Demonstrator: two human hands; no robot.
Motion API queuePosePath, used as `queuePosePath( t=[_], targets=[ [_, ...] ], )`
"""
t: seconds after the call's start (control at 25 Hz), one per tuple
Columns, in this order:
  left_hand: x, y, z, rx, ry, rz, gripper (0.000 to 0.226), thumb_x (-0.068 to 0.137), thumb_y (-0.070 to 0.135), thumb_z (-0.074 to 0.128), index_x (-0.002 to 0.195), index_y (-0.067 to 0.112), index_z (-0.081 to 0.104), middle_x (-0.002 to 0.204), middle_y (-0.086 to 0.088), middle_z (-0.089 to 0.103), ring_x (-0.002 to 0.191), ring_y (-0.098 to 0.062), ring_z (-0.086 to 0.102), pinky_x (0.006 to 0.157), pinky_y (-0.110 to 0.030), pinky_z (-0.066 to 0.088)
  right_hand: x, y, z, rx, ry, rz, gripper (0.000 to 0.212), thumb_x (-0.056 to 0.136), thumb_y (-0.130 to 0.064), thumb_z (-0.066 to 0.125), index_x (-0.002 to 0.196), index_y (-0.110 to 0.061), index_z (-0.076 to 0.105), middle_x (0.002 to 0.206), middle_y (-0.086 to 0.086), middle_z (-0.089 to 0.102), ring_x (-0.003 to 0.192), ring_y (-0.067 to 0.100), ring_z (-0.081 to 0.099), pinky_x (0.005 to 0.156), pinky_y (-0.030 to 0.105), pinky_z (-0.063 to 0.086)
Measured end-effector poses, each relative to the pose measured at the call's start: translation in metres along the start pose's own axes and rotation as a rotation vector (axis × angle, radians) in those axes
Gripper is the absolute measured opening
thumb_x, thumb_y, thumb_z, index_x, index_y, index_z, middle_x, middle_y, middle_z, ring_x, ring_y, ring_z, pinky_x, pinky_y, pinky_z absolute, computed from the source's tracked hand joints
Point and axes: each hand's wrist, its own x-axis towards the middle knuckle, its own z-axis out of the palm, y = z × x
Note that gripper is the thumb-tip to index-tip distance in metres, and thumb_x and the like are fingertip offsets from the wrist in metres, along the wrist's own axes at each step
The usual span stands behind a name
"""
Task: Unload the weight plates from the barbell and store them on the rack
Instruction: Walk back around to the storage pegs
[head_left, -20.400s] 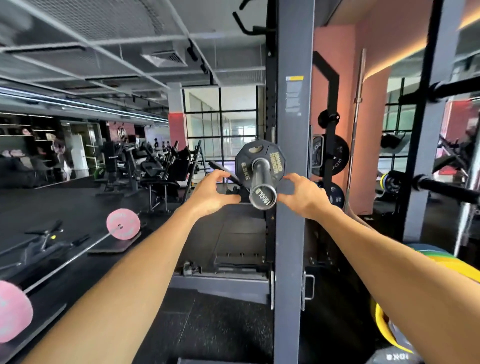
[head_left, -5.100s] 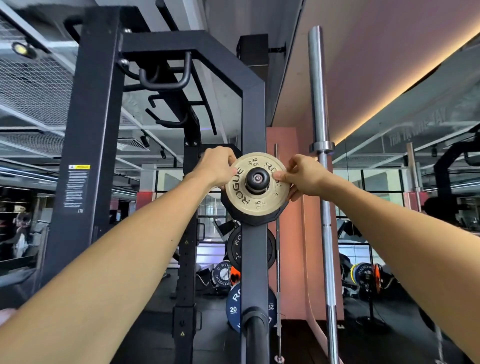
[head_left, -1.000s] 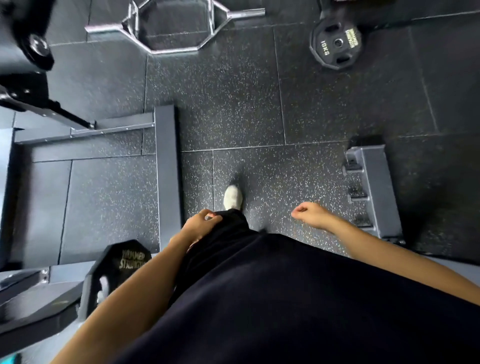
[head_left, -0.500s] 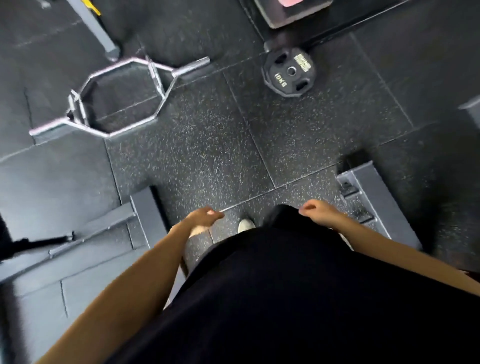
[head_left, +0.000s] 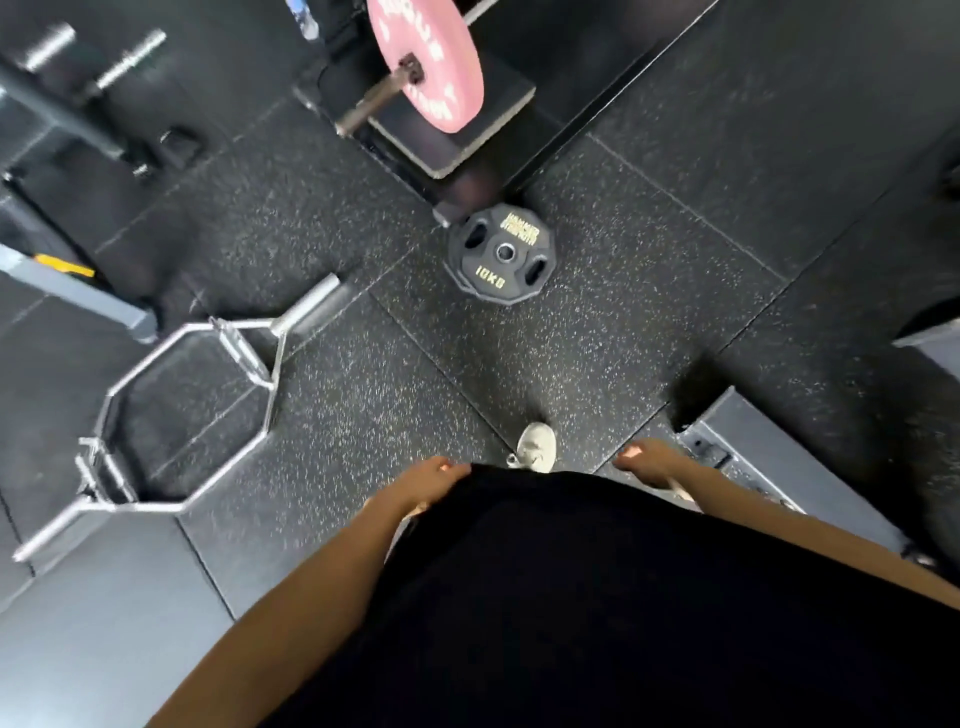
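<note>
Since half a second ago the view has swung forward; the black 10 kg plate (head_left: 502, 253) now lies flat on the floor (head_left: 597, 338) ahead, near the pink plate (head_left: 426, 62). Left hand (head_left: 421, 486) and right hand (head_left: 652, 462) hang empty, fingers loosely curled. Likely heavy and rigid; grip by its cut-out handles.

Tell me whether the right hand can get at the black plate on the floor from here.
Probably not yet. The right hand hangs empty at the hip, while the black plate lies flat on the floor ahead of the shoe. Nothing blocks it; a step and a bend should do.
</note>
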Motion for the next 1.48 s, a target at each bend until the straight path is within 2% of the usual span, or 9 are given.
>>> queuePosePath(
  t=[0.08, 0.4, 0.56, 0.64, 0.76, 0.84, 1.12, 1.32, 1.48],
  targets=[
    [0.024, 0.037, -0.055, 0.021, 0.087, 0.042, 0.058, 0.094, 0.057, 0.044, 0.132, 0.013, 0.053, 0.136, -0.01, 0.054, 0.119, -0.027, 0.053, 0.104, -0.039, 0.04, 0.022, -0.022, -0.041, 0.073, 0.035, -0.01, 0.037, 0.092, -0.028, 0.06, 0.117, -0.001, 0.061, 0.102, 0.017, 0.063, 0.089, 0.028, 0.06, 0.074, 0.029, 0.044],
    [0.143, 0.214, -0.185, 0.2, 0.006, 0.043, 0.051, 0.094, 0.05, 0.049, 0.125, 0.009, 0.053, 0.132, -0.012, 0.055, 0.115, -0.027, 0.052, 0.086, -0.031, 0.035, 0.116, -0.051, -0.18, 0.166, 0.042, 0.093, 0.035, 0.093, -0.034, 0.058, 0.119, -0.011, 0.061, 0.123, 0.014, 0.062, 0.109, 0.03, 0.059, 0.089, 0.033, 0.046],
    [0.217, 0.32, -0.246, 0.238, -0.028, 0.115, 0.05, 0.097, 0.044, 0.046, 0.129, 0.006, 0.051, 0.136, -0.013, 0.053, 0.119, -0.027, 0.051, 0.09, -0.031, 0.035, 0.179, -0.053, -0.264, 0.198, -0.011, 0.213, 0.038, 0.093, -0.033, 0.058, 0.123, -0.009, 0.058, 0.125, 0.013, 0.062, 0.106, 0.026, 0.059, 0.091, 0.032, 0.045],
    [0.246, 0.384, -0.286, 0.304, -0.052, 0.132, 0.047, 0.097, 0.044, 0.047, 0.125, 0.008, 0.054, 0.127, -0.011, 0.055, 0.112, -0.025, 0.052, 0.087, -0.031, 0.036, 0.205, -0.06, -0.328, 0.238, 0.035, 0.251, 0.041, 0.091, -0.034, 0.06, 0.124, -0.009, 0.056, 0.122, 0.013, 0.063, 0.11, 0.028, 0.059, 0.091, 0.033, 0.045],
    [0.28, 0.481, -0.343, 0.444, -0.114, 0.185, 0.03, 0.097, 0.045, 0.047, 0.094, 0.016, 0.055, 0.097, -0.006, 0.05, 0.084, -0.02, 0.053, 0.071, -0.031, 0.037, 0.241, -0.07, -0.432, 0.33, 0.189, 0.246, 0.044, 0.089, -0.032, 0.06, 0.127, -0.009, 0.054, 0.12, 0.014, 0.065, 0.109, 0.03, 0.06, 0.09, 0.033, 0.045],
    [0.306, 0.549, -0.372, 0.505, -0.097, 0.223, 0.033, 0.094, 0.048, 0.049, 0.091, 0.016, 0.054, 0.095, -0.003, 0.054, 0.085, -0.02, 0.052, 0.072, -0.032, 0.037, 0.263, -0.074, -0.494, 0.408, 0.254, 0.234, 0.044, 0.089, -0.031, 0.059, 0.128, -0.011, 0.054, 0.125, 0.012, 0.063, 0.112, 0.03, 0.059, 0.089, 0.032, 0.043],
    [0.411, 0.777, -0.406, 0.591, -0.1, 0.259, 0.04, 0.086, 0.062, 0.048, 0.096, 0.024, 0.053, 0.099, 0.004, 0.052, 0.089, -0.018, 0.049, 0.071, -0.034, 0.036, 0.361, -0.033, -0.682, 0.481, 0.226, 0.222, 0.033, 0.088, -0.03, 0.059, 0.118, -0.017, 0.059, 0.124, 0.008, 0.063, 0.11, 0.027, 0.059, 0.093, 0.034, 0.046],
    [0.453, 0.943, -0.411, 0.484, -0.1, 0.19, 0.045, 0.088, 0.057, 0.055, 0.113, 0.021, 0.06, 0.118, 0.0, 0.062, 0.105, -0.019, 0.057, 0.089, -0.032, 0.043, 0.399, 0.015, -0.851, 0.483, 0.211, 0.238, 0.036, 0.09, -0.029, 0.06, 0.121, -0.01, 0.061, 0.115, 0.011, 0.066, 0.088, 0.023, 0.06, 0.077, 0.027, 0.045],
    [0.484, 1.067, -0.428, 0.385, -0.071, 0.252, 0.04, 0.083, 0.062, 0.054, 0.109, 0.033, 0.061, 0.115, 0.007, 0.061, 0.104, -0.013, 0.055, 0.086, -0.029, 0.04, 0.433, 0.039, -0.959, 0.482, 0.237, 0.237, 0.036, 0.091, -0.026, 0.057, 0.123, -0.007, 0.059, 0.128, 0.01, 0.061, 0.112, 0.028, 0.058, 0.091, 0.032, 0.046]
  ],
)
